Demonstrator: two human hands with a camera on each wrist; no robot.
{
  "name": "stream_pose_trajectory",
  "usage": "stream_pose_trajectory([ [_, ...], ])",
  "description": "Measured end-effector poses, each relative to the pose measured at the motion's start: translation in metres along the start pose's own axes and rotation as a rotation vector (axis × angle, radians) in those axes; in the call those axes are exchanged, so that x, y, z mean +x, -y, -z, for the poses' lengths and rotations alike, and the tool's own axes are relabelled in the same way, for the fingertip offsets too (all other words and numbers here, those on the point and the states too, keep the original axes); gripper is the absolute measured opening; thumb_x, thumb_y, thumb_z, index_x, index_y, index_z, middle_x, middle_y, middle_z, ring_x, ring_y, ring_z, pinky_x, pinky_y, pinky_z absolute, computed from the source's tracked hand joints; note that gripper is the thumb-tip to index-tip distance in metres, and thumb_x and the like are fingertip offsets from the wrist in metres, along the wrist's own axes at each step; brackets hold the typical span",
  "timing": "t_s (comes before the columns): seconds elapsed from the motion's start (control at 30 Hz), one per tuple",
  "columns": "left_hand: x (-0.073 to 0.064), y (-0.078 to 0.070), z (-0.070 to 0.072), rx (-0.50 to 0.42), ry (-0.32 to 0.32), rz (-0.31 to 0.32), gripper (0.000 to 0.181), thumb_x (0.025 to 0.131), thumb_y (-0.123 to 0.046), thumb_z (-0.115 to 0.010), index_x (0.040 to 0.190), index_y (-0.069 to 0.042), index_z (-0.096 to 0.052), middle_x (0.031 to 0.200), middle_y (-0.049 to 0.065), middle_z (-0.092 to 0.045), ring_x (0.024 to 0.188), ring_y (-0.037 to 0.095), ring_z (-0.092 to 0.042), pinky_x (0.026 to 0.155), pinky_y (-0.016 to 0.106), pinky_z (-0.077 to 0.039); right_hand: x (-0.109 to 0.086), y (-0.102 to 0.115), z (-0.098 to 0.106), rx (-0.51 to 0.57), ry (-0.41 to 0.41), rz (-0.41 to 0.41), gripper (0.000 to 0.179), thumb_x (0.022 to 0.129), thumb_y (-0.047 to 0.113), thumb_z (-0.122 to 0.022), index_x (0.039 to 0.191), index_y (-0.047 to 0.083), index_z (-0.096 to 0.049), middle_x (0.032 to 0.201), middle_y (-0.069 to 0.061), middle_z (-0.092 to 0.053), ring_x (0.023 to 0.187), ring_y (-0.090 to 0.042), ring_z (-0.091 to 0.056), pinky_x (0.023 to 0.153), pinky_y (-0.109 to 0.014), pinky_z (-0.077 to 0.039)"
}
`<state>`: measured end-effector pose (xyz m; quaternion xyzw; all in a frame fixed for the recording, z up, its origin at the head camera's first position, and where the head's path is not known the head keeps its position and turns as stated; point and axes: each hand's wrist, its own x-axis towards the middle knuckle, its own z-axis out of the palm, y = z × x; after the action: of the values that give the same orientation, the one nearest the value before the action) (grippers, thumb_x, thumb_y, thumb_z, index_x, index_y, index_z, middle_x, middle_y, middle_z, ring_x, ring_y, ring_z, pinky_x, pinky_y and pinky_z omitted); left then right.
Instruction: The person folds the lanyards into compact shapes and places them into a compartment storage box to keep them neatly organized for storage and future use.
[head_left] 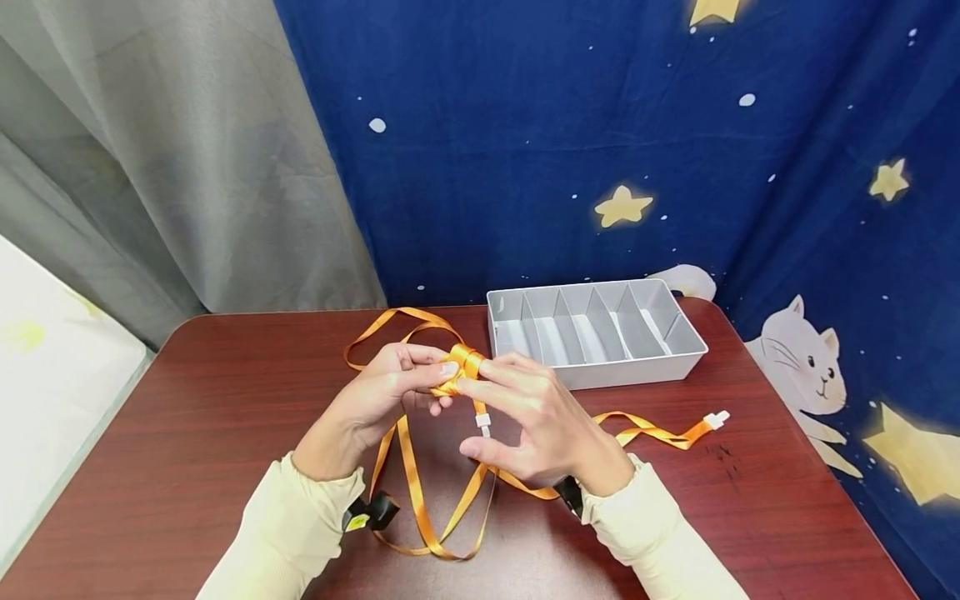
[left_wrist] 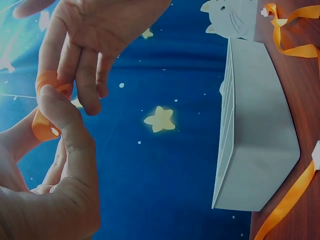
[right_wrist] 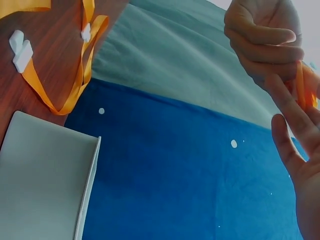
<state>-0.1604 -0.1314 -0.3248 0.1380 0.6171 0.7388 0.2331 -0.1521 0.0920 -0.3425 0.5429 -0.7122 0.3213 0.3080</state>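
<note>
Orange satin-like ribbon strap (head_left: 467,360), wrapped into a small bundle, is held above the dark red-brown wooden table (head_left: 225,400), with loose lengths trailing below. The left hand (head_left: 378,387) pinches the bundle between thumb and fingers; the right hand (head_left: 536,408) has its fingers extended against the wraps, thumb well apart. If the left pinch slackened, the smooth wraps would probably slide loose; the crossing loops could tangle if pulled. The small white plastic clip (head_left: 482,421) near the right thumb might snag too. Fingers hide the inner wraps, and the right wrist view's edge crops them. Whether a right fingertip sits inside a loop, or the white plastic end clip (head_left: 716,419) farther right belongs to the same strap, I cannot tell.
</note>
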Motion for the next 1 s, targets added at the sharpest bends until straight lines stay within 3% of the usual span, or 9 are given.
stream_pose_trajectory([
  [0.2,0.000,0.001,0.001,0.010,-0.006,-0.014,0.015,0.096,-0.003,-0.058,0.098,-0.007,-0.072,0.081,0.003,-0.072,0.064,0.008,-0.066,0.063,0.020,-0.055,0.000,0.000,-0.002,0.043,-0.032,0.001,0.057,0.101,0.049,-0.048,0.125,0.000,-0.064,0.118,-0.011,-0.069,0.105,-0.023,-0.065,0.093,-0.037,-0.050],
  [0.4,-0.001,0.001,-0.003,0.069,-0.010,-0.080,0.013,0.095,-0.001,-0.060,0.102,-0.002,-0.070,0.080,0.004,-0.071,0.064,0.009,-0.065,0.064,0.021,-0.055,0.002,0.000,-0.008,0.101,-0.181,-0.055,0.046,0.107,0.027,-0.040,0.125,-0.009,-0.061,0.114,-0.017,-0.070,0.095,-0.024,-0.067,0.080,-0.033,-0.054],
  [0.53,-0.001,-0.001,-0.007,0.136,-0.037,-0.119,0.017,0.093,-0.002,-0.063,0.105,0.009,-0.067,0.078,0.005,-0.070,0.062,0.011,-0.064,0.065,0.024,-0.056,0.005,0.004,-0.013,0.095,-0.315,-0.152,0.030,0.104,0.012,-0.049,0.120,-0.009,-0.065,0.108,-0.019,-0.072,0.091,-0.026,-0.071,0.079,-0.028,-0.057],
  [0.63,-0.001,-0.001,-0.010,0.175,-0.058,-0.144,0.023,0.093,-0.003,-0.063,0.108,0.015,-0.064,0.077,0.005,-0.070,0.062,0.012,-0.063,0.066,0.025,-0.055,0.007,0.006,-0.018,0.078,-0.418,-0.196,0.026,0.100,0.010,-0.059,0.116,-0.008,-0.068,0.105,-0.021,-0.072,0.092,-0.029,-0.073,0.080,-0.030,-0.057],
  [0.87,-0.002,0.002,-0.013,0.171,-0.166,-0.165,0.026,0.092,-0.002,-0.065,0.111,0.016,-0.063,0.079,0.004,-0.072,0.063,0.012,-0.065,0.068,0.026,-0.056,0.009,0.009,-0.027,0.006,-0.601,-0.194,0.020,0.092,0.009,-0.072,0.104,-0.008,-0.073,0.090,-0.019,-0.074,0.076,-0.025,-0.074,0.069,-0.028,-0.058],
  [1.0,-0.003,0.002,-0.014,0.163,-0.199,-0.170,0.026,0.092,-0.003,-0.066,0.112,0.014,-0.064,0.081,0.005,-0.073,0.064,0.013,-0.067,0.069,0.027,-0.057,0.009,0.010,-0.031,0.059,-0.661,-0.190,0.020,0.089,0.006,-0.074,0.100,-0.011,-0.071,0.086,-0.021,-0.074,0.068,-0.026,-0.074,0.063,-0.027,-0.058],
])
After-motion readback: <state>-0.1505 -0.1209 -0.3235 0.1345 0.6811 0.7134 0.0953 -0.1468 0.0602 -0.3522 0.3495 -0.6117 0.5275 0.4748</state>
